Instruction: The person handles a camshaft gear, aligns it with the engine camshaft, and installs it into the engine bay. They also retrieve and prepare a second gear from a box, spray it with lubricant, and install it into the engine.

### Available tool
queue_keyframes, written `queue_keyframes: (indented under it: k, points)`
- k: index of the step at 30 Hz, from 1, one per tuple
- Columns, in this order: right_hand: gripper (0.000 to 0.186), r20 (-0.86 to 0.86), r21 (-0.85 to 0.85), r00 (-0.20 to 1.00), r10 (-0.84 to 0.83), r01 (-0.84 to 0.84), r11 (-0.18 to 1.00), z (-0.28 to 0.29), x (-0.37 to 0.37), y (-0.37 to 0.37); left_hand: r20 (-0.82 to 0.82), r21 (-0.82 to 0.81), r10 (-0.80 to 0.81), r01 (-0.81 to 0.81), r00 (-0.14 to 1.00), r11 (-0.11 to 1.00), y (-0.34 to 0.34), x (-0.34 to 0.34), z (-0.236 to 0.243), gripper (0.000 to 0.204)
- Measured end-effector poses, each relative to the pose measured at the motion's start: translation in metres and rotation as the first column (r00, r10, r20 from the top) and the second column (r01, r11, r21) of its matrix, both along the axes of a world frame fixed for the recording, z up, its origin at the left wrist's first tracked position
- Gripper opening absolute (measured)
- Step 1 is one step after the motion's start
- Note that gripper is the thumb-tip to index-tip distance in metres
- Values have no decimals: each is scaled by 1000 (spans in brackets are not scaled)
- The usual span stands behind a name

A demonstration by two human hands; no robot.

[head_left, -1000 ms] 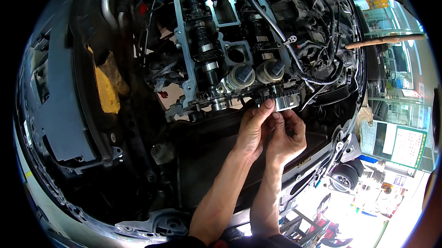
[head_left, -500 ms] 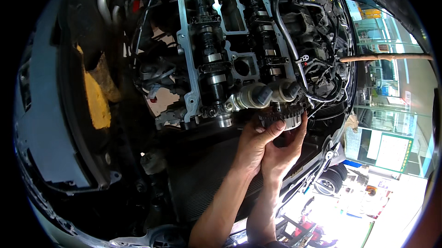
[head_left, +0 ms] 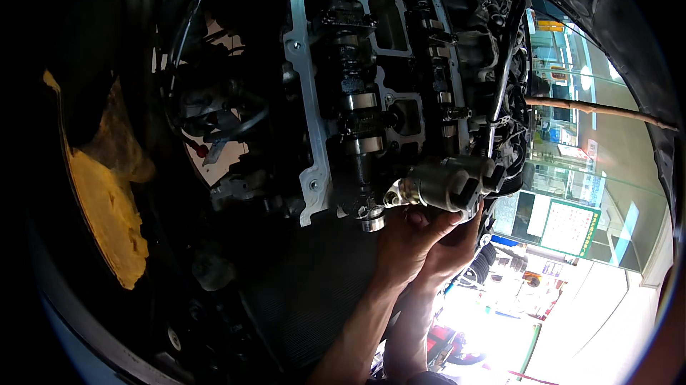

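Note:
At the front end of an opened engine, my left hand (head_left: pixel 404 253) and my right hand (head_left: pixel 451 255) are close together, fingers curled upward. The toothed camshaft sprocket between them in the earlier frame is now hidden behind the cylindrical metal housing with dark plugs (head_left: pixel 446 185). My left thumb lies right below that housing, and the right fingertips are beside its end. To the left, the end of a camshaft (head_left: pixel 373 222) sticks out bare. A second camshaft (head_left: pixel 444 85) runs back on the right, above my hands.
A pale metal cylinder head rim (head_left: pixel 306 92) borders the camshafts. Hoses and wiring crowd the right side, with a metal pipe (head_left: pixel 502 78) among them. Yellow torn padding (head_left: pixel 103 206) is at the left. A brown stick (head_left: pixel 600 108) crosses at the right, before glass panes.
My head view has shifted and tilted, so the engine appears lower and farther right. The sprocket has gone out of sight behind the housing; both hands stay together at the engine's front.

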State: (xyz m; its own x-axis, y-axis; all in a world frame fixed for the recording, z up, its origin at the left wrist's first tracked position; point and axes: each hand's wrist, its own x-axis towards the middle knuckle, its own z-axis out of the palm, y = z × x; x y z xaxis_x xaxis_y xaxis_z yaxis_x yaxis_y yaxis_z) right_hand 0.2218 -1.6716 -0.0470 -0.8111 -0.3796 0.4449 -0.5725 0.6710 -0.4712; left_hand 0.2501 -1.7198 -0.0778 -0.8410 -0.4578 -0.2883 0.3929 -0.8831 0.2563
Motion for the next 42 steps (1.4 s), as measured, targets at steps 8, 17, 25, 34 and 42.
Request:
queue_keyframes:
  k: [8, 17, 25, 34, 42]
  points:
    - [92, 2, 48, 998, -64, 64, 997, 10, 1, -3, -24, 129, 222, -217, 975, 968, -5, -6, 17, 55]
    - [76, 300, -121, 954, -4, 42, 992, 21, -5, -17, 73, 1, 264, -264, 962, 964, -9, -2, 28, 49]
    - [92, 319, -136, 948, 26, 19, 991, 10, -14, -5, 11, 1, 128, -128, 992, 992, 5, -7, -7, 50]
    - [23, 14, -22, 993, 114, -114, 993, 18, -13, 13, -49, 0, 45, -45, 998, 999, -8, -4, -4, 48]
    - [28, 94, -18, 984, 151, -150, 989, 20, -15, 12, -63, 93, 44, -38, 997, 995, -7, 1, 7, 55]
